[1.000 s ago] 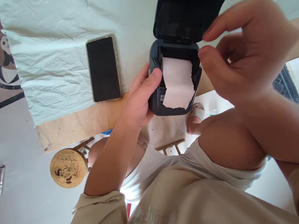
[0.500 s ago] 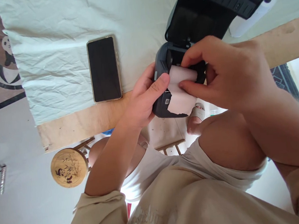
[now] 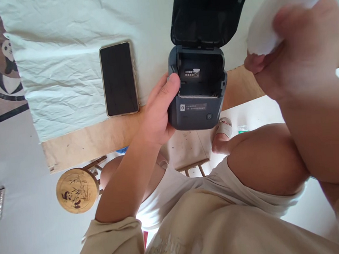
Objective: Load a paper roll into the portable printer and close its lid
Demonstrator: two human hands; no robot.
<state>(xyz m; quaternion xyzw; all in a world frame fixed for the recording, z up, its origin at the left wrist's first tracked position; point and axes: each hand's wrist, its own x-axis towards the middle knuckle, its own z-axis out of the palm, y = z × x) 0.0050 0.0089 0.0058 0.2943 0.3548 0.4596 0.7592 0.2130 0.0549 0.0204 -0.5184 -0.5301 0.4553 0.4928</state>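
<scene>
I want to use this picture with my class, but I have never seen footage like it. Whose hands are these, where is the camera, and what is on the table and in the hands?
The single view comes from a camera worn on a person's head, looking down at their own bare arms, knees and beige top. There is no machine arm. The left hand grips the side of a small dark label printer standing at the edge of the table. The printer's lid is tipped open and its paper bay shows no roll inside. The right hand, raised and blurred, holds a white paper roll. A phone, screen dark, lies flat on the pale wrinkled cloth left of the printer. A round stool with a panda picture stands on the floor.
</scene>
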